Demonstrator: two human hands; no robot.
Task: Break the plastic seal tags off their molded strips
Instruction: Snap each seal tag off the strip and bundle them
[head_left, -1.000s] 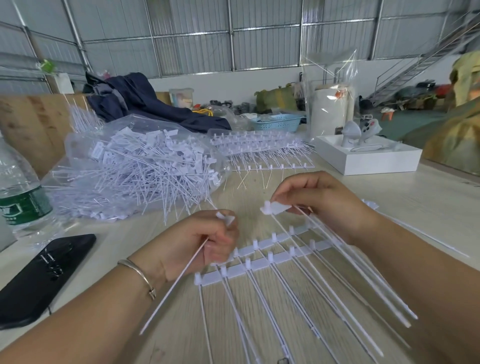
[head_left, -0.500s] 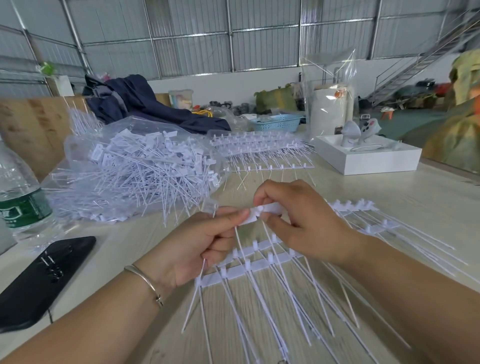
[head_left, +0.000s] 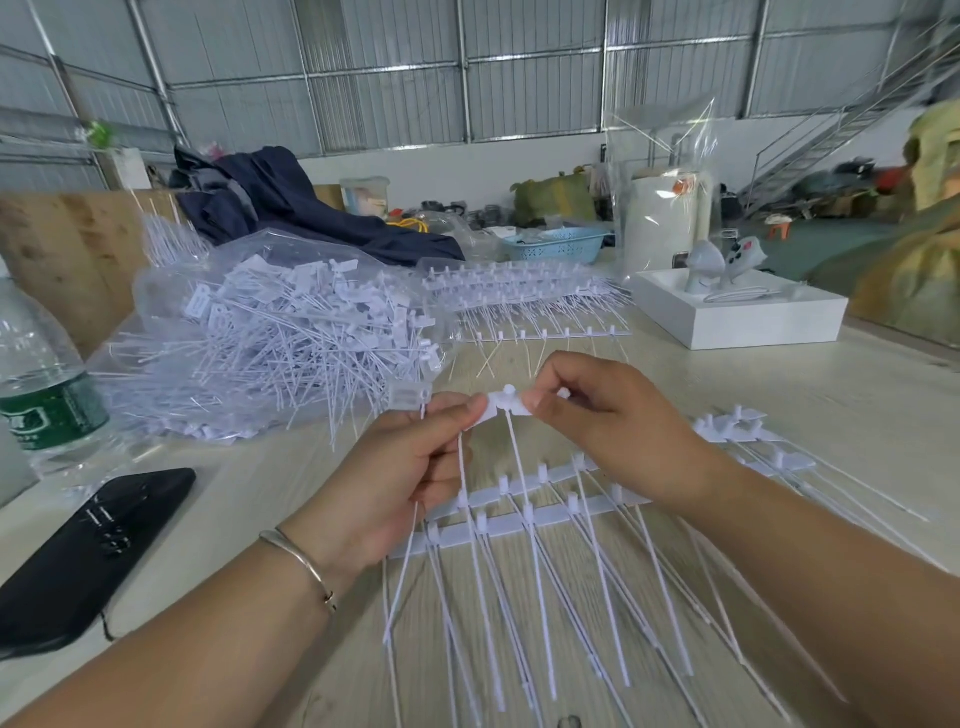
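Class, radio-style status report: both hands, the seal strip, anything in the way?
Left hand and right hand both pinching one raised strip piece. More strips lie flat beneath. Nothing between the hands; loose tag pile off to the left.

Two bare forearms reach in from the bottom corners, hands meeting above the desk. The left hand, a thin metal bangle at its wrist, curls its fingers and pinches with thumb and forefinger. The right hand, knuckles up, pinches from the opposite side, fingertips of both hands nearly touching.
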